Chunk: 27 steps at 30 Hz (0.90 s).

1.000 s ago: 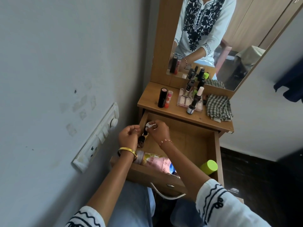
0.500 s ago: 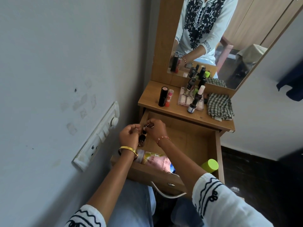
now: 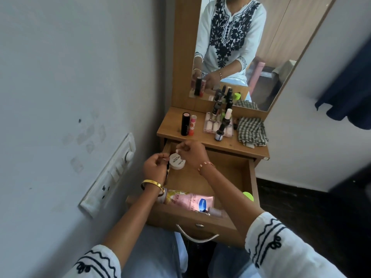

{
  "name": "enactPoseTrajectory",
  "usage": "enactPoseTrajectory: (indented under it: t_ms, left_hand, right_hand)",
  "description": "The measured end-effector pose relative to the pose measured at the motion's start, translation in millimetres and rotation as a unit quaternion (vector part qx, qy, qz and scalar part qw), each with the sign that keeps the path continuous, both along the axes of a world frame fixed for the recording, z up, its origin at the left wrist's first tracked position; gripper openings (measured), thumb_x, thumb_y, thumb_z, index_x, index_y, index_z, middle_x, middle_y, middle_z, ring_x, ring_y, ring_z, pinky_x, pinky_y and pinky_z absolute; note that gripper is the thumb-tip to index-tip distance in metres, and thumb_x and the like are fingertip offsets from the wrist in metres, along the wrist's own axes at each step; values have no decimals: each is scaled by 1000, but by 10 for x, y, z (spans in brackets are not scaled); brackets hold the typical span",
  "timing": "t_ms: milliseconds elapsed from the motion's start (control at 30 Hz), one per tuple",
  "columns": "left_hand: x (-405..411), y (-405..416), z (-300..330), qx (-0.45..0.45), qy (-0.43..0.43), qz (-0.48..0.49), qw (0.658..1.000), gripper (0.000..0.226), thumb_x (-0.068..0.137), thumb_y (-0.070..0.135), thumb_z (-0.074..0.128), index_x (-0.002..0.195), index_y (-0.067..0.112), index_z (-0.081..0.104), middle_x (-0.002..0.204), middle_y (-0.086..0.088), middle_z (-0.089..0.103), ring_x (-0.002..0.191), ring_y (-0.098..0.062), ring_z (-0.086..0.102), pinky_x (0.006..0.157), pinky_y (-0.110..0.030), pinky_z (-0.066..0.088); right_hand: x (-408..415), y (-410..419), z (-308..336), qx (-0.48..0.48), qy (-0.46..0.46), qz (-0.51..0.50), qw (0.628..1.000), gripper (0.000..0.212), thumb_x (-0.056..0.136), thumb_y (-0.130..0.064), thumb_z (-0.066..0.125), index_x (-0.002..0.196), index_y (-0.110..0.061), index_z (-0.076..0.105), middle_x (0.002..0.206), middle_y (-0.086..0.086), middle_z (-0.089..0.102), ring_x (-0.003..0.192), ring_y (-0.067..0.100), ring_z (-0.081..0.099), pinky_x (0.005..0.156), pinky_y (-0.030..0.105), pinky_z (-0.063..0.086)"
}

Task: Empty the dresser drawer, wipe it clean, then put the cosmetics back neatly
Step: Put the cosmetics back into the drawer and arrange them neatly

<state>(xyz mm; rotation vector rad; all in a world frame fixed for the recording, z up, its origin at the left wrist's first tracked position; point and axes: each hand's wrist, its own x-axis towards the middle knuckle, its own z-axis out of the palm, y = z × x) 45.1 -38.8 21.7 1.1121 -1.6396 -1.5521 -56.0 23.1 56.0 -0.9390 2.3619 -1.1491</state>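
Cosmetics risk spilling: her left hand [image 3: 154, 169] clutches small dark items while her right hand [image 3: 190, 152] pinches a white jar [image 3: 177, 162] over the drawer [image 3: 224, 173].

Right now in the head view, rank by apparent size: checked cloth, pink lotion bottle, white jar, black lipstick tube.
1. pink lotion bottle, partly hidden, nearer the camera
2. checked cloth, close to it, unsure
3. black lipstick tube and white jar look alike
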Motion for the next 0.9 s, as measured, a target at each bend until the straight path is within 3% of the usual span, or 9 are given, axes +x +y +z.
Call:
enactPoseTrajectory:
  t_ms: [100, 333, 467, 633, 733, 800, 900]
  left_hand:
    - [-159, 56, 183, -14, 18, -17, 1000, 15, 86, 3, 54, 89, 10, 67, 99, -16, 69, 94, -29, 64, 82, -37, 53]
    - [-727, 196, 682, -54, 60, -79, 994, 19, 88, 11, 53, 79, 23, 66, 100, -14, 70, 98, -32, 63, 89, -47, 52]
    - [-1030, 299, 888, -92, 49, -122, 987, 21, 88, 5, 48, 87, 16, 67, 100, -14, 69, 97, -30, 62, 88, -41, 52]
    - [-1365, 330, 1003, -128, 35, -146, 980, 20, 88, 7, 50, 94, 15, 67, 100, -6, 69, 90, -17, 61, 81, -32, 52]
    - [-1506, 286, 1026, -136, 26, -141, 980, 24, 91, 5, 45, 103, 12, 64, 107, -7, 68, 95, -18, 61, 72, -24, 46]
    - [-1595, 268, 1025, -156, 3, -154, 976, 30, 93, 3, 40, 113, 10, 60, 115, -7, 65, 105, -18, 59, 76, -22, 44]
    - [-1716, 240, 994, -183, -17, -166, 969, 36, 92, -2, 38, 121, 10, 57, 122, -8, 62, 114, -19, 56, 87, -24, 45]
  right_hand:
    - [-127, 77, 205, -17, 13, -4, 1000, 16, 88, -11, 59, 103, -7, 65, 103, 8, 67, 93, 17, 62, 87, 30, 52]
    - [-617, 278, 713, -77, 77, -79, 991, 8, 86, -10, 60, 88, -6, 67, 85, 9, 68, 84, 26, 66, 80, 36, 55]
    - [-938, 422, 923, -89, 108, -127, 982, 11, 87, -11, 59, 90, -4, 68, 87, 8, 69, 73, 15, 61, 66, 21, 50]
    - [-1399, 560, 973, -83, 95, -194, 973, 17, 86, -4, 57, 72, -12, 63, 84, 9, 63, 73, 16, 55, 68, 22, 47]
    - [-1611, 594, 908, -62, 94, -213, 971, 16, 82, 3, 55, 92, 1, 68, 88, 13, 65, 81, 19, 55, 73, 27, 48]
    - [-1711, 574, 866, -53, 83, -205, 974, 19, 83, 6, 54, 96, 2, 67, 87, 9, 61, 83, 17, 53, 71, 24, 49]
    - [-1826, 492, 833, -29, 94, -168, 981, 24, 85, 4, 53, 105, 0, 65, 98, 8, 60, 91, 20, 55, 85, 29, 49]
